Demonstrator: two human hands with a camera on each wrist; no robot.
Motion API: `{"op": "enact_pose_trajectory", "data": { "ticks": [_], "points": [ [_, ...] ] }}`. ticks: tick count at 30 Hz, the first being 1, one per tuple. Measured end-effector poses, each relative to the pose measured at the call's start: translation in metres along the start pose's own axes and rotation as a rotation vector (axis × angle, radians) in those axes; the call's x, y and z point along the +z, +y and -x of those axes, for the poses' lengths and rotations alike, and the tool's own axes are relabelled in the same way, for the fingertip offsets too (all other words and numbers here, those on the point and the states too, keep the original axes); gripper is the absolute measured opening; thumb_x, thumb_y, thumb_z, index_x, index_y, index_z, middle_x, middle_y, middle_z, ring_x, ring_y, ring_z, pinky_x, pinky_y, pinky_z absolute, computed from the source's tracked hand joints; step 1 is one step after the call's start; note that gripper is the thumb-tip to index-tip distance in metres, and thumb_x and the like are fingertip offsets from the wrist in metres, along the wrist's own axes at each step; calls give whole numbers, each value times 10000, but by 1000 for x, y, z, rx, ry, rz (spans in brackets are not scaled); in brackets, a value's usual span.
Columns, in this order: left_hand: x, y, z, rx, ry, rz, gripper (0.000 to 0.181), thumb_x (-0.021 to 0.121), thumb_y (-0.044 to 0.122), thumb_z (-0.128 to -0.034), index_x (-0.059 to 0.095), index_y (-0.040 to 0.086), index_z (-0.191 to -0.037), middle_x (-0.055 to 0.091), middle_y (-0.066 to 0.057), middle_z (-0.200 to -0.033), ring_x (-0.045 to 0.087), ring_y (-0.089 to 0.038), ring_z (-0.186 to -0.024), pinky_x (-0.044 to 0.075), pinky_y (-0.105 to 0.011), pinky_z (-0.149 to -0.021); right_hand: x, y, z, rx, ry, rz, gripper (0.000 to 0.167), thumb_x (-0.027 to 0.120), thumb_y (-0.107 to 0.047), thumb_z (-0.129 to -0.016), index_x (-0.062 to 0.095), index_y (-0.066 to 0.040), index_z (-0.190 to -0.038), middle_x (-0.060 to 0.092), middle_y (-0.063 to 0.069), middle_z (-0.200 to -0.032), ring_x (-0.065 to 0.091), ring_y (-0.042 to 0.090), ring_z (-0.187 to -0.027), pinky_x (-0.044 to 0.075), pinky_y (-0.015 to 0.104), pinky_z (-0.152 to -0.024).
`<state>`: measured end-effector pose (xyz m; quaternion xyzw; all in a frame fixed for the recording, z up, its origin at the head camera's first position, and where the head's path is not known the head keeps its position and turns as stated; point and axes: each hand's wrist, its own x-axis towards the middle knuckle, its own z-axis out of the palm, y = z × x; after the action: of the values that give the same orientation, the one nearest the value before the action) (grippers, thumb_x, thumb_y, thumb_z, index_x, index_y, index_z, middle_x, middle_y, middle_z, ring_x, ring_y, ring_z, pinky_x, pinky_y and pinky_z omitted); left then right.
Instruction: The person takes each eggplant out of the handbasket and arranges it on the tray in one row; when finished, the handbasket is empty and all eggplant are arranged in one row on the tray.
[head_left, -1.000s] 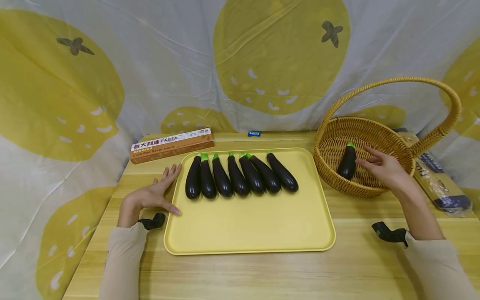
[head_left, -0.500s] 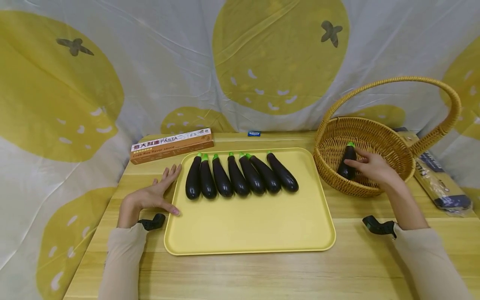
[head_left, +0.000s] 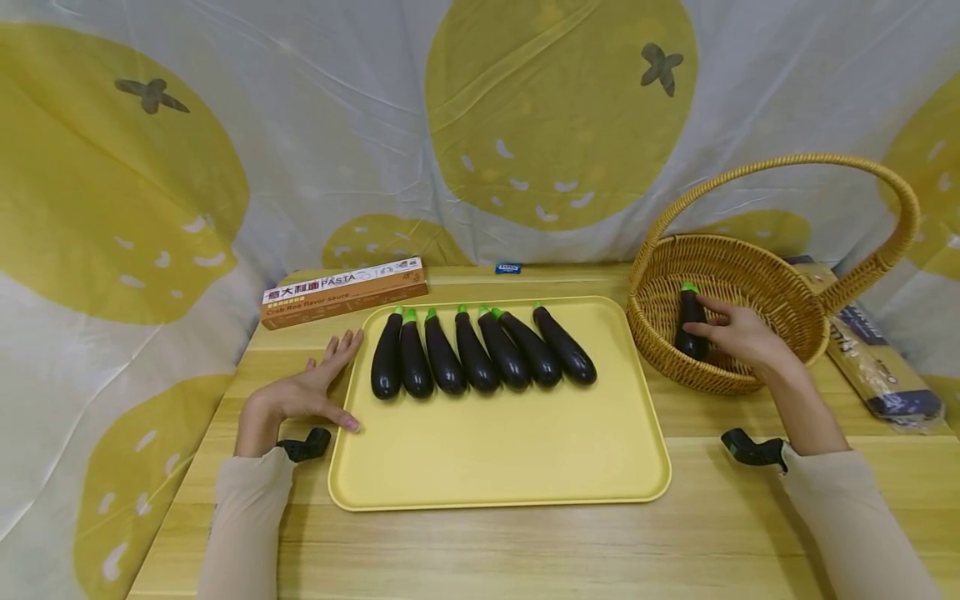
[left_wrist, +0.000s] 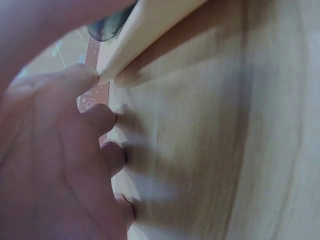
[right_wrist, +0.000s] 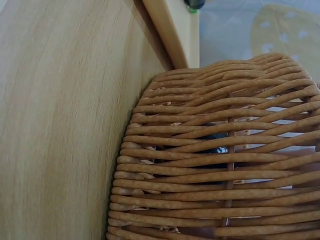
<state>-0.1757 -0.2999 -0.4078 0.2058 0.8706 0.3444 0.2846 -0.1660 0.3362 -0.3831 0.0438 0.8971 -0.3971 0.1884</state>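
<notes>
Inside the wicker basket [head_left: 720, 383], one dark eggplant [head_left: 691, 329] with a green stem end stands tilted near the left wall. My right hand [head_left: 738, 333] reaches into the basket and pinches this eggplant between thumb and fingers. The basket's woven side [right_wrist: 215, 175] fills much of the right wrist view and mostly hides that grip. Several more eggplants [head_left: 477, 354] lie in a row on the yellow tray [head_left: 495, 450], stems toward the back. My left hand [head_left: 303, 392] has its fingers spread and touches the tray's left edge; in the left wrist view, its fingertips [left_wrist: 112, 157] rest on the table.
A pasta box [head_left: 345, 292] lies behind the tray at the left. A small blue packet [head_left: 508, 268] is at the table's back edge. The basket's tall handle [head_left: 795, 158] arches over its opening. A plastic-wrapped package [head_left: 877, 367] lies right of the basket.
My right hand has moved left inside the basket and taken hold of the eggplant, whose stem end has shifted slightly left. My left hand and the tray stay put.
</notes>
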Motion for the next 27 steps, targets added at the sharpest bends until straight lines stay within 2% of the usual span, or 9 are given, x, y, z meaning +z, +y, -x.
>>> {"op": "enact_pose_trajectory", "data": {
  "ticks": [2, 4, 6, 8, 13, 16, 20, 24, 27],
  "points": [
    [0, 0, 0, 1, -1, 1, 1432, 950, 287, -729, -122, 97, -1659, -293, -228, -1678, -332, -472, -1520, -210, -764, -1150, 0, 0, 0, -1, 9, 16, 788, 520, -354, -1088, 77, -32, -1655, 458, 421, -1384, 571, 268, -1010, 491, 262, -723],
    [0, 0, 0, 0, -2, 3, 1430, 949, 286, -730, -122, 94, -1659, -292, -227, -1679, -331, -472, -1520, -209, -765, -1150, 0, 0, -1, 3, 19, 27, 790, 532, -355, -1083, 93, -34, -1655, 508, 304, -1223, 521, 205, -885, 449, 275, -693],
    [0, 1, -1, -3, -3, 2, 1431, 949, 290, -730, -123, 95, -1658, -292, -225, -1680, -331, -471, -1520, -205, -767, -1151, -1, 0, -2, 8, 27, 21, 791, 546, -345, -1078, 103, -35, -1656, 486, 179, -1087, 464, 146, -773, 428, 295, -662],
    [0, 1, -1, -5, -5, 1, 1433, 949, 293, -730, -125, 99, -1658, -293, -225, -1679, -331, -470, -1520, -202, -767, -1152, -1, 0, -2, 12, 33, 21, 795, 551, -349, -1075, 109, -34, -1656, 468, 163, -1078, 446, 138, -770, 421, 298, -659],
    [0, 1, -3, -7, -7, -4, 1440, 951, 306, -727, -129, 115, -1660, -293, -223, -1680, -327, -467, -1524, -195, -766, -1157, -1, 2, -2, 7, 26, 18, 804, 552, -358, -1074, 97, -42, -1657, 448, 322, -1297, 507, 221, -921, 468, 290, -691],
    [-1, 1, -3, -9, -7, -4, 1442, 951, 304, -726, -132, 114, -1659, -294, -224, -1679, -329, -465, -1523, -196, -765, -1157, -1, 3, -3, -4, 7, 32, 818, 538, -388, -1078, 65, -68, -1663, 445, 356, -1333, 538, 234, -927, 481, 295, -700],
    [0, 0, -2, -5, -7, -6, 1439, 950, 294, -729, -132, 99, -1657, -296, -233, -1676, -332, -471, -1519, -198, -771, -1150, 0, 4, -4, -42, -37, 45, 789, 461, -393, -1105, 8, -66, -1662, 377, 426, -1438, 550, 320, -983, 484, 371, -774],
    [0, -1, -1, 1, -7, -9, 1431, 945, 294, -736, -132, 89, -1655, -298, -239, -1673, -336, -476, -1515, -200, -778, -1142, 1, 4, -4, -61, -69, 42, 739, 396, -360, -1124, -25, -80, -1663, 228, 475, -1565, 519, 413, -1161, 456, 464, -881],
    [0, -1, -1, 1, -6, -10, 1430, 944, 296, -738, -135, 88, -1654, -299, -238, -1672, -339, -476, -1513, -201, -780, -1139, 1, 4, -4, -60, -68, 43, 731, 408, -350, -1121, -9, -109, -1670, 203, 474, -1583, 555, 356, -1062, 451, 441, -872]
  ]
}}
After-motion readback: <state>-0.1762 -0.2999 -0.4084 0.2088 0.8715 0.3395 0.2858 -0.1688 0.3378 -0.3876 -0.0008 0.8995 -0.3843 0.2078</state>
